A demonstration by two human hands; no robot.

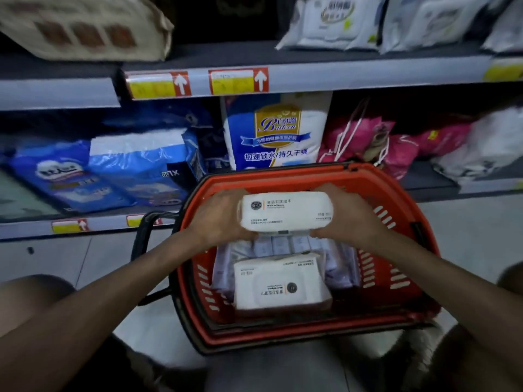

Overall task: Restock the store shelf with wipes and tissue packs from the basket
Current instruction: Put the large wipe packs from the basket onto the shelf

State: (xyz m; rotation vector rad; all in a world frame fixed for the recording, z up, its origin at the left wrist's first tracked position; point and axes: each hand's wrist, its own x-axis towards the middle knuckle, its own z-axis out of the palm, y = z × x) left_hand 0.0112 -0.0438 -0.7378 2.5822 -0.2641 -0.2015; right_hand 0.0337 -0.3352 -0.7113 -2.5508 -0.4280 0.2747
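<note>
Above the red basket (pixel 396 199), the left hand (pixel 215 216) and right hand (pixel 345 213) grip a wipes pack (pixel 285 215) by its ends. Another pack (pixel 280 284) and seemingly tissue packs (pixel 283 246) remain inside, so the shelf (pixel 311 77) awaits most stock.

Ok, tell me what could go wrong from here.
The wipes pack is gripped only at its ends by the left hand and right hand, so it may drop into the basket. The shelved wipes sit near the front edge of the upper shelf; sliding this one in could knock them off.
</note>
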